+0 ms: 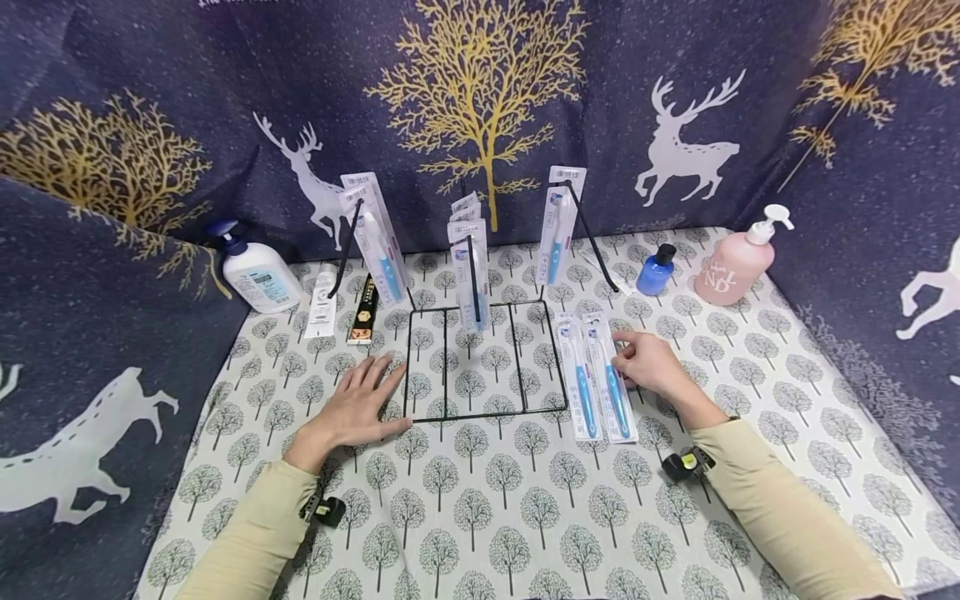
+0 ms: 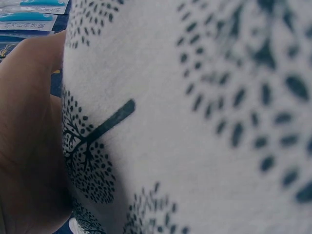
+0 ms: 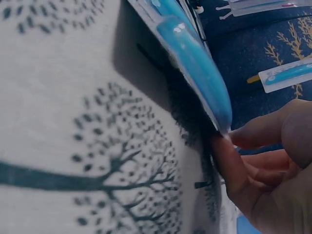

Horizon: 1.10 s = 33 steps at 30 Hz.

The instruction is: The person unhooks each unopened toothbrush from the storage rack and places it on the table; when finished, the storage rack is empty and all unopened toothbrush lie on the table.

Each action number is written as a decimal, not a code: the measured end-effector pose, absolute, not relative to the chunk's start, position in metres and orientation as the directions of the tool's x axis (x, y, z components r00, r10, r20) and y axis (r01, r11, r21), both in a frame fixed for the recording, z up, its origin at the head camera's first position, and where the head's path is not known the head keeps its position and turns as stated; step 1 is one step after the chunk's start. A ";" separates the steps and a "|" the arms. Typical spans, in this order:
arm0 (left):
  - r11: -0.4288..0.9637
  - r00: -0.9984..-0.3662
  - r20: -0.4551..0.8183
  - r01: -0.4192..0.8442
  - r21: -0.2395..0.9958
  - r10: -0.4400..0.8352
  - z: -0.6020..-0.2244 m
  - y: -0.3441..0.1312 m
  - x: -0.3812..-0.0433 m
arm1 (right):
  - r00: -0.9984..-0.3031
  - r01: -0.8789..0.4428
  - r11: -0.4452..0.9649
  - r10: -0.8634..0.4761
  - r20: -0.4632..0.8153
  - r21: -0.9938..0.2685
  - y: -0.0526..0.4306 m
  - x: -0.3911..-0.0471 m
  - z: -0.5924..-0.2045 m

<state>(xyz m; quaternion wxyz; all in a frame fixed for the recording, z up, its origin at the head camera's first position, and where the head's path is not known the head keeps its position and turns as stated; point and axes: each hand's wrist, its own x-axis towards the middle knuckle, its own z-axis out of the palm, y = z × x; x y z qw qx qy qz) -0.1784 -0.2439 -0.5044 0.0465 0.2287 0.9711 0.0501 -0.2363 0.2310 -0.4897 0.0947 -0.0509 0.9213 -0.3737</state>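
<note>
I have the left hand (image 1: 362, 411) spread wide, holding nothing, at the rack's (image 1: 446, 367) near left corner. My right hand (image 1: 651, 364) pinches a packaged toothbrush (image 1: 611, 382) toward the table's (image 1: 795, 396) right edge.

Eight flat clear-and-white plastic toothbrush packs with blue brushes visible: two right of centre (image 1: 585, 392), two upper left of centre (image 1: 384, 254), three upper centre, overlapping (image 1: 481, 258), one upper right of centre (image 1: 555, 229). One black wire rack (image 1: 446, 367), centre, three arms (image 1: 588, 229). Two pump bottles: one white, dark-blue-topped, left (image 1: 261, 279); one pink, white-topped, right (image 1: 733, 268). One small blue black-capped bottle (image 1: 655, 273), right. One white tube (image 1: 322, 304), one black-and-gold pack (image 1: 363, 315), left. Two hands (image 1: 651, 360).
</note>
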 end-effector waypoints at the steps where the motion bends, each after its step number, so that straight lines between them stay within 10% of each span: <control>1: 0.891 -0.891 -0.069 0.438 0.120 0.448 -0.504 -0.244 -0.178 | -0.976 -0.020 0.720 -0.165 -0.144 -0.693 0.231 -0.237 -0.489; 24: 0.888 -0.890 -0.050 0.446 0.114 0.454 -0.505 -0.244 -0.178 | -0.970 -0.057 0.871 -0.164 -0.180 -0.488 0.228 -0.238 -0.474; 33: 0.892 -0.893 -0.071 0.434 0.123 0.444 -0.505 -0.245 -0.177 | -0.983 -0.174 0.808 -0.176 0.051 -0.563 0.224 -0.250 -0.458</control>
